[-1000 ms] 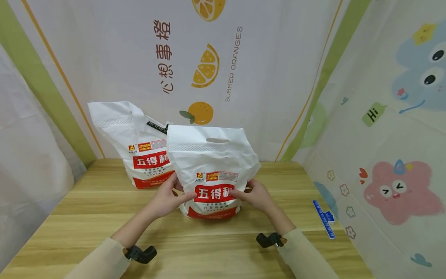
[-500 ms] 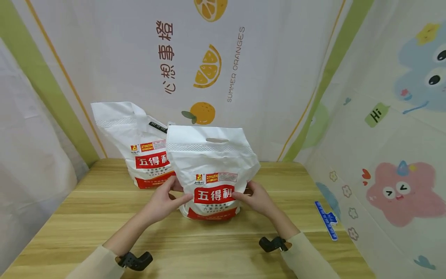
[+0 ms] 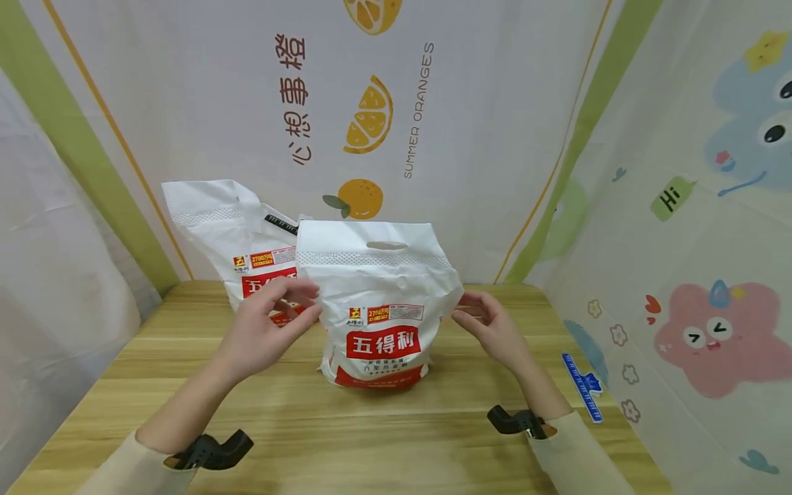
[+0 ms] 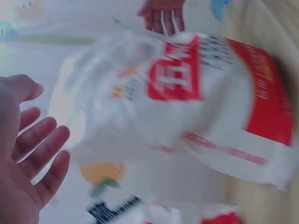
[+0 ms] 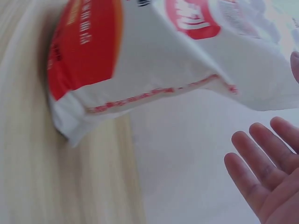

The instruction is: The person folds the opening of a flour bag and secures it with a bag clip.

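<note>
A white flour bag [image 3: 383, 295] with red print and a cut-out handle stands upright on the wooden table. My left hand [image 3: 262, 330] is at its left side, thumb and fingers spread; the left wrist view shows a gap between those fingers [image 4: 51, 135] and the bag [image 4: 154, 93]. On the other side, my right hand [image 3: 498, 330] hovers with relaxed fingers close to the bag's upper right edge. In the right wrist view its fingers [image 5: 254, 163] are apart from the bag [image 5: 154, 60] and hold nothing.
A second flour bag [image 3: 223, 237], its top folded and a black sealing clip [image 3: 281, 224] on it, stands behind to the left, partly hidden. A blue sealing clip [image 3: 581, 387] lies near the table's right edge. Printed curtains [image 3: 495, 137] enclose the table [image 3: 383, 440].
Both hands have let go of the front flour bag, moved outward from its lower sides and risen. The bag stays in place, and its label has come fully into view.
</note>
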`<state>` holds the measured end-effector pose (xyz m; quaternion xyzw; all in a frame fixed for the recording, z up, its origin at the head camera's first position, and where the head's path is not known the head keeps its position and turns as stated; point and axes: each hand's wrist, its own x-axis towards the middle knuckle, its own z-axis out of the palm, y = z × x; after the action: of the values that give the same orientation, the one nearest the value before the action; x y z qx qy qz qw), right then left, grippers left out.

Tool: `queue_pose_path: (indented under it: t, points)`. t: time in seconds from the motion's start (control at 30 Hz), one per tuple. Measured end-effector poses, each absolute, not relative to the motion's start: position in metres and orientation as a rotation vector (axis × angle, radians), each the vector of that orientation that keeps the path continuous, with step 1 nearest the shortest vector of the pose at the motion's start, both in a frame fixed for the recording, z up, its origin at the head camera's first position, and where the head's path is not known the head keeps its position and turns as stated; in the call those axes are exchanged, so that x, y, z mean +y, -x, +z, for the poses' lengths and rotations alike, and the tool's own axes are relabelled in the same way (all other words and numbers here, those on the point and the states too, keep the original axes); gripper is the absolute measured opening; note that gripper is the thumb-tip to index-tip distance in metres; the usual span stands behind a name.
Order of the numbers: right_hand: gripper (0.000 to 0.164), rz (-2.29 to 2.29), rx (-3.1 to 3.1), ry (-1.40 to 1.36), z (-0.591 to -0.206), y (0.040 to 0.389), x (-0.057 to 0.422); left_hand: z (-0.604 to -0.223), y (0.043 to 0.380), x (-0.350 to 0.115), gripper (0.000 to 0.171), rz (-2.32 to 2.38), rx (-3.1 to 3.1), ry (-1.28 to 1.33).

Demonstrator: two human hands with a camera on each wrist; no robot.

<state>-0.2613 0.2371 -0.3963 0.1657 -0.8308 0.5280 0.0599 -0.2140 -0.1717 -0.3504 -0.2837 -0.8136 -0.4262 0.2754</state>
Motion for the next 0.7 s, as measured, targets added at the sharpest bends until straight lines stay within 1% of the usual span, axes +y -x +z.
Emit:
queue_pose_path:
  t: [0.17, 0.4, 0.5, 0.7]
  points:
    - [0.048, 1.614, -2.429, -0.497, -0.384, 0.261, 0.239, -0.314, 0.223, -0.151, 0.033, -1.042, -2.185, 0.911]
    - [0.05, 1.648, -2.385, -0.491, -0.376, 0.261, 0.237, -0.274, 0.246, -0.119, 0.037, -0.934, -2.186, 1.087]
    - [0.05, 1.652, -2.38, -0.482, -0.375, 0.262, 0.235, -0.257, 0.257, -0.106, 0.041, -0.88, -2.22, 1.13]
    - [0.051, 1.694, -2.383, -0.48, -0.379, 0.265, 0.226, -0.233, 0.279, -0.081, 0.054, -0.723, -2.393, 1.115]
